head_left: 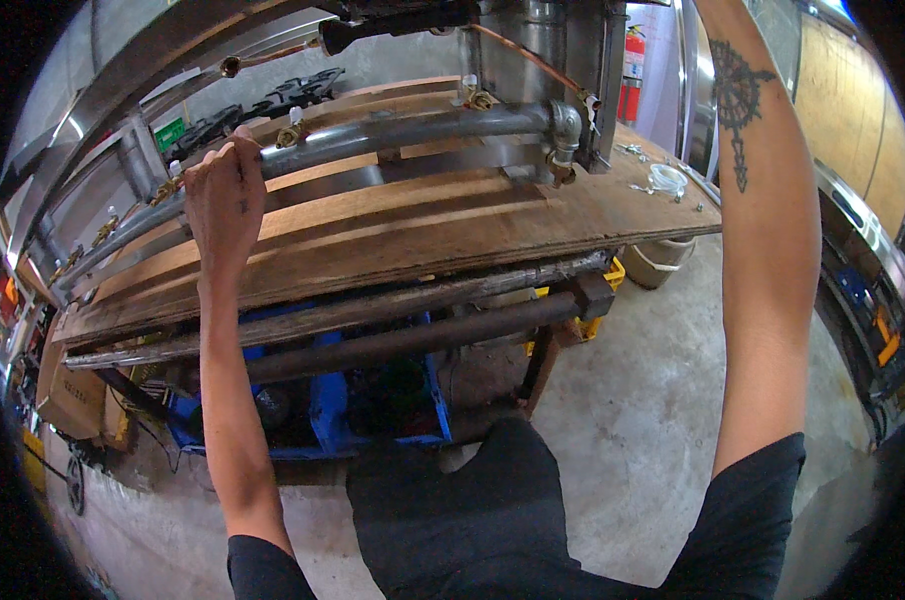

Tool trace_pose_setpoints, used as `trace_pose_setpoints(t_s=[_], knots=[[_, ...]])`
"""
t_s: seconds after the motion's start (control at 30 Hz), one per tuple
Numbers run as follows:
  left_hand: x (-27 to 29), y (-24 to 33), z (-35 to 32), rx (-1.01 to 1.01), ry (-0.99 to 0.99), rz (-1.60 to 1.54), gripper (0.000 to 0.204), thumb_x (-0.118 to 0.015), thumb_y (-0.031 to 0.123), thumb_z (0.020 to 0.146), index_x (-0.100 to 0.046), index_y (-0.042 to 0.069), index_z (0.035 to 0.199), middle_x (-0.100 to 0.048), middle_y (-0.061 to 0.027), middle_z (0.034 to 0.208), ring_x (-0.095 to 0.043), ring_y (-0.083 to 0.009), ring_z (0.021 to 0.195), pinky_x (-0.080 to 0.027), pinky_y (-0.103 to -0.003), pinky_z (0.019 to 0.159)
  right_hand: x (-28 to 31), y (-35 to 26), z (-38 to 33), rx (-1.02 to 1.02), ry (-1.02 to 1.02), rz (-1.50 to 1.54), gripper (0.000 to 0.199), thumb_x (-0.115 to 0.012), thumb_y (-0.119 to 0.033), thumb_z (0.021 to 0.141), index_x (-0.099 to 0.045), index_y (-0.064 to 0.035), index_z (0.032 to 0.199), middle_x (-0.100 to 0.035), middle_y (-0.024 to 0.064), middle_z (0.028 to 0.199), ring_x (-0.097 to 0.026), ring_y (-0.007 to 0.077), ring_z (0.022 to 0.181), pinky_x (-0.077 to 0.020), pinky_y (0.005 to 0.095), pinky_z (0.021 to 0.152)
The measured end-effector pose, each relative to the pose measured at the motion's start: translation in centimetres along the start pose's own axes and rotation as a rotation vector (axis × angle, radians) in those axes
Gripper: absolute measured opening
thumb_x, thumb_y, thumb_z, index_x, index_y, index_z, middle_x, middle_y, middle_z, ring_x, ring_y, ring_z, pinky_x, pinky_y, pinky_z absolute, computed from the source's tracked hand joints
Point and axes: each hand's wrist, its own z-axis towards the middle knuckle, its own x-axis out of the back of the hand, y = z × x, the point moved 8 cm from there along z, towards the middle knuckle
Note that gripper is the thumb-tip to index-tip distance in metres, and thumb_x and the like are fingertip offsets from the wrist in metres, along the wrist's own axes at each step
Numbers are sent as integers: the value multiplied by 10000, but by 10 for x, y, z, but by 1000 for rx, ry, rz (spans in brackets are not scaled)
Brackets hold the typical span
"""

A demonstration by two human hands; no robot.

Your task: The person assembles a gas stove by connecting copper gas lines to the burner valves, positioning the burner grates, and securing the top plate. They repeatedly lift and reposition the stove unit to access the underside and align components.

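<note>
My left hand (225, 195) is closed around a long grey metal pipe (403, 132) that runs across a steel frame. Beside its knuckles, a brass valve (291, 132) with a white tip stands on the pipe. Another brass valve (481, 98) sits farther right, near the elbow fitting (565, 125) at the pipe's end. My right forearm (768, 240) reaches up past the top edge, so that hand is out of sight. Near the top, a thin copper tube (533, 62) slopes down to the right.
A wooden board (453, 225) lies under the frame, with a clear coil (666, 180) and small parts at its right end. Blue crates (323, 405) sit below. A bucket (660, 262) and yellow crate (613, 290) stand at right. A fire extinguisher (632, 75) is behind.
</note>
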Motion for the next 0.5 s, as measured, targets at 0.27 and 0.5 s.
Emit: trace_pose_setpoints(t_s=[0.27,0.5], knots=[[-2,-1,-3,-61,36,13,134,-575,128,1006,-653,66,916,-615,-134,728,-628,-334,724,-448,-452,686,5,2,8,-2,24,5,503,-469,-456,1046,-662,-16,1197,-686,243,1137,-655,345,1064,-471,483,957],[2,4,-6,-126,114,47,148,-595,137,1009,-633,64,887,-593,-127,704,-613,-322,684,-432,-445,684,12,8,19,-11,69,4,503,-466,-451,1047,-672,-9,1170,-699,252,1103,-672,353,1033,-484,493,936]])
